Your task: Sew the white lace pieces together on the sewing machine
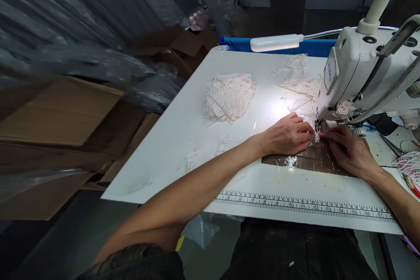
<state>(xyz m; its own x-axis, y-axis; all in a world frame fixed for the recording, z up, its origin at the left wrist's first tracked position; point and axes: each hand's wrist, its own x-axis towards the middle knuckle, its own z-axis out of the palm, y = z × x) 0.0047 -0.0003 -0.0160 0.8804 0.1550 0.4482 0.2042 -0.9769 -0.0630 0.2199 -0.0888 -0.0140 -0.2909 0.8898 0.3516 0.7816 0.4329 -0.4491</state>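
Under the needle area of a white sewing machine [352,63], a narrow piece of white lace [316,137] lies between my two hands. My left hand [288,134] is closed, with its fingertips pressed on the lace just left of the presser foot [320,126]. From the other side, my right hand [349,148] reaches in with its index finger at the lace's right edge; its thumb and other fingers are curled low over the brown taped plate [302,162]. More lace [300,81] trails behind the left hand on the table.
A pile of lace pieces [229,98] sits on the white table [164,148]. A lamp [277,43] shines from behind. A printed ruler [302,206] runs along the front edge. Scissors [390,144] and netting [408,166] lie at right. Cardboard boxes [59,109] stand at left.
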